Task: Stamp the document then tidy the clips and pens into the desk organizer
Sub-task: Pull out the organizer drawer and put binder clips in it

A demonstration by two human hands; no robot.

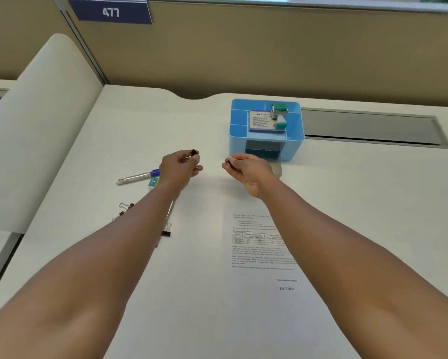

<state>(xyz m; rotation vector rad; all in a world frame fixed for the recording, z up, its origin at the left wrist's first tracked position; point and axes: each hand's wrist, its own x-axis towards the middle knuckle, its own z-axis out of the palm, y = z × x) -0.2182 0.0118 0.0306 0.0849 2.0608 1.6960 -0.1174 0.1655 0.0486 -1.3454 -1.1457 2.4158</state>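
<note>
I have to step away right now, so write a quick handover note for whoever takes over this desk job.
Left hand pinches a black binder clip; right hand holds another small dark clip.
Done: the document bears an ENTERED stamp mark; the stamp sits in the blue desk organizer, beside a card box.
Left: drop both held clips into the organizer, whose small drawer looks pulled out. Then collect the loose binder clips and, the blue-capped pen, and a second pen mostly hidden by the left forearm.

Blue organizer (pixel 265 143); black clip (pixel 194 152); white desk (pixel 140 120).
</note>
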